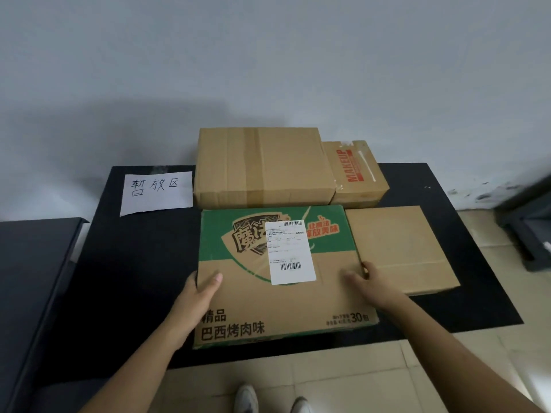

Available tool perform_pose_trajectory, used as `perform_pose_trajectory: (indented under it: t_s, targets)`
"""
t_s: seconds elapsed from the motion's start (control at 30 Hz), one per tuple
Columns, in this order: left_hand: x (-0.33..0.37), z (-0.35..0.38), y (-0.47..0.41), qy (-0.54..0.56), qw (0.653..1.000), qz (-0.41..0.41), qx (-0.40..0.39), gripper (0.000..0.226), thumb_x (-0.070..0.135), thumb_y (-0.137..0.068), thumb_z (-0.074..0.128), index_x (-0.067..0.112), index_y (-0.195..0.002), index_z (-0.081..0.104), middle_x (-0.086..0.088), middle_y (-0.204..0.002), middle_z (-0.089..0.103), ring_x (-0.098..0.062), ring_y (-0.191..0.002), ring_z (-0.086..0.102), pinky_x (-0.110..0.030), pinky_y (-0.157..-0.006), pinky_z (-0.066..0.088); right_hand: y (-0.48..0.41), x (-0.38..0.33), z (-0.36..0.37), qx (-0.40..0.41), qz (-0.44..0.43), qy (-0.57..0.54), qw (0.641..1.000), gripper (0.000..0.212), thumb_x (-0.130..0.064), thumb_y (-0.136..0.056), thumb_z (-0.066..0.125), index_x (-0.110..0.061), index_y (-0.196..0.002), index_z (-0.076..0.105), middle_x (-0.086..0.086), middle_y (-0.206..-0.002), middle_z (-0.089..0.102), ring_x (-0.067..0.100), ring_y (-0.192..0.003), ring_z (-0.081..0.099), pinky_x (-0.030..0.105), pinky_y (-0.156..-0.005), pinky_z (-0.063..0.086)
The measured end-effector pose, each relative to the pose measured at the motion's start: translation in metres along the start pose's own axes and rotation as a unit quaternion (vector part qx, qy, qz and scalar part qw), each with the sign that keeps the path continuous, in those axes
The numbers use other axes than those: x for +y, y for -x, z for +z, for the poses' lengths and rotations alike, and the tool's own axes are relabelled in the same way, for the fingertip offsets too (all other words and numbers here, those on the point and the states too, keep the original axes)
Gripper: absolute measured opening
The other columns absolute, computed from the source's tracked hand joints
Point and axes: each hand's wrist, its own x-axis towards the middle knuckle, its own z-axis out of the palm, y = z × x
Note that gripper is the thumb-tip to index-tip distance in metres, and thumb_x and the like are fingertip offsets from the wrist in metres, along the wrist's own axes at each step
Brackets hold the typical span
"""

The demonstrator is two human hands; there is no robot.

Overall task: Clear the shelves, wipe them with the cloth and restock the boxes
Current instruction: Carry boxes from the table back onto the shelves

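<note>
Black mat (134, 278) holds four boxes. Left hand (199, 290) clasps the green box (268, 308) at its left edge, thumb on top; right hand (360, 278) grips its right edge, against the plain box (399, 248). Risk: that hand pinched between them.

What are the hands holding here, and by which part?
The green-printed box: the left hand grips its left edge, the right hand its right edge.
</note>
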Motion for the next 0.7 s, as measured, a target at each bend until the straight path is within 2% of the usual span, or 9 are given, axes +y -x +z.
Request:
perform_pose_trajectory:
  t_s: [0.07,0.17,0.3,0.5,0.6,0.7]
  targets:
    - [-0.005,0.003,-0.002,0.024,1.000,-0.006,-0.007,0.067,0.068,-0.088,0.059,0.035,-0.144,0.042,0.006,-0.125,0.062,-0.019,-0.113,0.060,-0.043,-0.094,0.049,-0.008,0.008,0.006,-0.015,0.012,-0.026,0.999,0.068,-0.056,-0.095,0.058,-0.018,-0.147,0.039,0.004,-0.132,0.060,0.024,-0.112,0.063,0.048,-0.098,0.053]
    - [-0.010,0.006,-0.005,0.071,0.997,-0.018,-0.006,0.057,0.065,-0.086,0.063,0.037,-0.135,0.053,0.005,-0.118,0.070,-0.020,-0.107,0.066,-0.047,-0.096,0.052,-0.012,0.014,0.012,-0.035,0.010,-0.077,0.996,0.051,-0.056,-0.096,0.057,-0.021,-0.133,0.050,0.001,-0.113,0.070,0.022,-0.098,0.070,0.044,-0.089,0.058]
    - [-0.015,0.011,-0.006,0.104,0.994,-0.030,0.007,0.048,0.062,-0.087,0.064,0.036,-0.127,0.061,0.002,-0.113,0.073,-0.022,-0.104,0.069,-0.048,-0.097,0.053,-0.017,0.021,0.017,-0.054,0.007,-0.131,0.990,0.047,-0.060,-0.093,0.059,-0.026,-0.126,0.054,0.003,-0.104,0.076,0.022,-0.089,0.076,0.046,-0.086,0.062]
    - [-0.014,0.015,-0.005,0.130,0.991,-0.036,0.013,0.039,0.058,-0.091,0.063,0.033,-0.122,0.063,-0.001,-0.110,0.074,-0.024,-0.102,0.070,-0.043,-0.090,0.055,-0.023,0.031,0.022,-0.066,0.014,-0.193,0.979,0.049,-0.061,-0.089,0.063,-0.027,-0.125,0.057,0.004,-0.096,0.079,0.026,-0.088,0.077,0.052,-0.087,0.061]
    - [-0.016,0.015,-0.002,0.133,0.990,-0.038,0.014,0.039,0.058,-0.090,0.064,0.034,-0.120,0.065,0.000,-0.110,0.075,-0.024,-0.102,0.070,-0.046,-0.094,0.054,-0.022,0.032,0.021,-0.076,0.008,-0.195,0.978,0.048,-0.059,-0.091,0.062,-0.026,-0.125,0.057,0.004,-0.096,0.079,0.025,-0.087,0.077,0.048,-0.085,0.062]
    - [-0.016,0.015,0.003,0.142,0.989,-0.037,0.020,0.036,0.057,-0.092,0.063,0.033,-0.118,0.066,-0.001,-0.109,0.075,-0.025,-0.102,0.070,-0.046,-0.095,0.054,-0.017,0.029,0.019,-0.085,-0.001,-0.197,0.977,0.045,-0.057,-0.093,0.060,-0.025,-0.125,0.055,0.004,-0.094,0.079,0.024,-0.085,0.077,0.041,-0.077,0.063]
